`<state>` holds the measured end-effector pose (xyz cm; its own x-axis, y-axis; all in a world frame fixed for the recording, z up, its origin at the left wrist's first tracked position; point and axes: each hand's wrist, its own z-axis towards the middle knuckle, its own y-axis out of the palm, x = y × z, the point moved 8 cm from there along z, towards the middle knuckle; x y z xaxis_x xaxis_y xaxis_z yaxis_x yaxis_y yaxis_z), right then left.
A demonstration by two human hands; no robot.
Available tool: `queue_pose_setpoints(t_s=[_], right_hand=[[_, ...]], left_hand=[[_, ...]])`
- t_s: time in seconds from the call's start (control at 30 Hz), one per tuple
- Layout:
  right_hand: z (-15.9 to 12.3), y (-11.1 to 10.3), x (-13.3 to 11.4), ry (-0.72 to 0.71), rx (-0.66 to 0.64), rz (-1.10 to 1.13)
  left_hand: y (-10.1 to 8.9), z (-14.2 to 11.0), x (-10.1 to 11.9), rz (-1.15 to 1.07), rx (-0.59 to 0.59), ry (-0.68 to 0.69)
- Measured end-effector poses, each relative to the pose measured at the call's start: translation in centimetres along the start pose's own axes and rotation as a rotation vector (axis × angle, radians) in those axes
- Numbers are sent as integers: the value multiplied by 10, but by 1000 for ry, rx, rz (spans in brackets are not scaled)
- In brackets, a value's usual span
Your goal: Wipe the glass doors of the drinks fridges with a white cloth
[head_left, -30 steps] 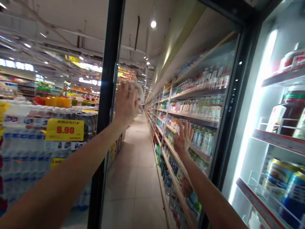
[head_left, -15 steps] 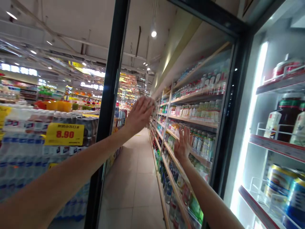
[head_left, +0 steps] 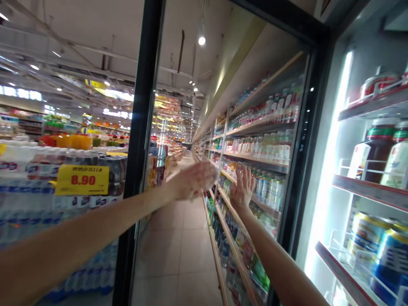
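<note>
A black-framed glass door of a lit drinks cooler stands open in front of me. My left hand reaches across the frame to the middle of the pane and is smeared by motion. Beneath its fingers is a pale cloth, clear in the earlier view but mostly hidden and blurred now. My right hand is raised at the glass, farther right and slightly lower, with its fingers apart and nothing in it. Whether its palm touches the pane I cannot tell.
Cooler shelves with bottles and cans are close on the right. Stacked packs of bottled water with a yellow price sign stand left of the black door frame. Shelves of drinks and a tiled aisle show in the glass.
My left hand has swept down and a little right across the pane with the cloth. My right hand has stayed nearly in place. The view has shifted slightly.
</note>
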<state>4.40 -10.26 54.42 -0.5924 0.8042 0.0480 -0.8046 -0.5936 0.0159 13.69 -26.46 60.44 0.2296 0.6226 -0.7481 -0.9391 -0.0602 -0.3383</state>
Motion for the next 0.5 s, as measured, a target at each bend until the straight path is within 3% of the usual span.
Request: queue_pose_setpoints(t_s=[0.07, 0.1, 0.13, 0.2, 0.27, 0.3, 0.4, 0.43, 0.5], right_hand=[[0, 0, 0, -1, -1, 0], [0, 0, 0, 4, 2, -2], [0, 0, 0, 8, 6, -4], [0, 0, 0, 12, 12, -7], [0, 0, 0, 4, 15, -8], [0, 0, 0, 0, 14, -8], [0, 1, 1, -3, 2, -5], [0, 1, 1, 0, 1, -4], [0, 1, 2, 3, 3, -1]], left_hand=[[13, -10, 24, 10, -91, 211], [14, -11, 21, 28, -103, 220], [10, -8, 6, 56, -80, 140], [-6, -4, -35, 127, 30, -152], [-17, -4, -51, 162, 112, -318], [-15, -3, -44, 147, 101, -278], [4, -2, 4, 25, -68, 107], [5, -2, 8, 0, -101, 165], [-6, 6, -17, 10, -80, 43]])
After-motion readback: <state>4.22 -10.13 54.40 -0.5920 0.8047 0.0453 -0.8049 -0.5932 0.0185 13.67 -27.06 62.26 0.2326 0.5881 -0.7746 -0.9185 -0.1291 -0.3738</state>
